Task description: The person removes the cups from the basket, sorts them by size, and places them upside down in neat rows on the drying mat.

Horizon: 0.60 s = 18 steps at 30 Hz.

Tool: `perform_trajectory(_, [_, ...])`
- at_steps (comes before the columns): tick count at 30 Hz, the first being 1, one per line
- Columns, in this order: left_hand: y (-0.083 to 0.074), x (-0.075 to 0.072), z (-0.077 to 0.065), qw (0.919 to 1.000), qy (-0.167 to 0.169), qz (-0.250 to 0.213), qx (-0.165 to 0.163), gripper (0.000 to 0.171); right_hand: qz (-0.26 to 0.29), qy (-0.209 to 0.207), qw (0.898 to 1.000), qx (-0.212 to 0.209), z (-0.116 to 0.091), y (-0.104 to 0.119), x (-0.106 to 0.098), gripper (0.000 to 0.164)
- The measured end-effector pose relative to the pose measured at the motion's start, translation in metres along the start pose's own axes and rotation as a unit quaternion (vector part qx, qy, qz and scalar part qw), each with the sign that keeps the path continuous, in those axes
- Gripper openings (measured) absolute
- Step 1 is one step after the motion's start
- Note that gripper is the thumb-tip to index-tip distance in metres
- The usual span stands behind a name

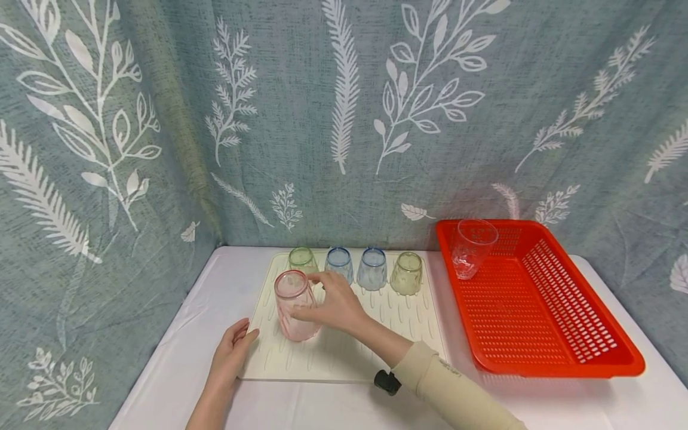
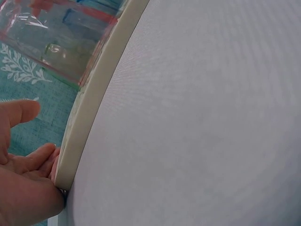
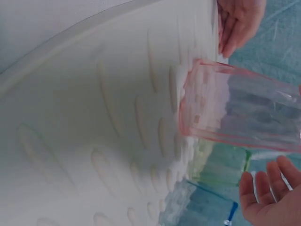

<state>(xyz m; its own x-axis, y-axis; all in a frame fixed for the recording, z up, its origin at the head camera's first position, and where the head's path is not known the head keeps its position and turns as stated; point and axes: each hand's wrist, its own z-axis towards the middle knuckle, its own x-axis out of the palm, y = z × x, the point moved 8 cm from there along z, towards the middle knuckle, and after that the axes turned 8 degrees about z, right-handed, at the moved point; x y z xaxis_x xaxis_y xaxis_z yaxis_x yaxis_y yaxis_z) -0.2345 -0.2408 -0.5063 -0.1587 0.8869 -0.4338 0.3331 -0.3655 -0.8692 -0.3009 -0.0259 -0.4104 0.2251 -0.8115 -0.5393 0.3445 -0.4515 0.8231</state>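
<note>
A pink-tinted glass (image 1: 292, 310) stands on the left part of a cream ridged drying mat (image 1: 344, 364), seemingly narrower end up. My right hand (image 1: 335, 301) is around its right side, the thumb in front of it and the fingers behind. In the right wrist view, the fingers of my right hand (image 3: 273, 197) are loosely bent, with a gap between them and the glass (image 3: 254, 108). My left hand (image 1: 231, 349) rests at the mat's left edge with relaxed fingers, close to the mat's rim (image 2: 89, 113) in the left wrist view.
Behind the pink glass, a green glass (image 1: 302, 258), a blue glass (image 1: 338, 263), another blue glass (image 1: 372, 272) and a yellow-green glass (image 1: 407, 275) stand in a row. To the right, a red perforated basket (image 1: 559, 367) holds one clear glass (image 1: 473, 248). A patterned curtain (image 1: 301, 119) hangs behind.
</note>
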Motion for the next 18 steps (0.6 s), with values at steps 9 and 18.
perform_trajectory(9, [0.001,0.001,0.001,1.0000,-0.004,0.004,-0.001,0.065,0.028,-0.026,0.999,-0.018,-0.011,0.003,-0.042,0.069])
perform_trajectory(18, [0.001,0.000,0.000,1.0000,-0.005,0.006,-0.006,0.066,0.068,-0.106,0.991,-0.032,-0.023,0.003,-0.110,0.053])
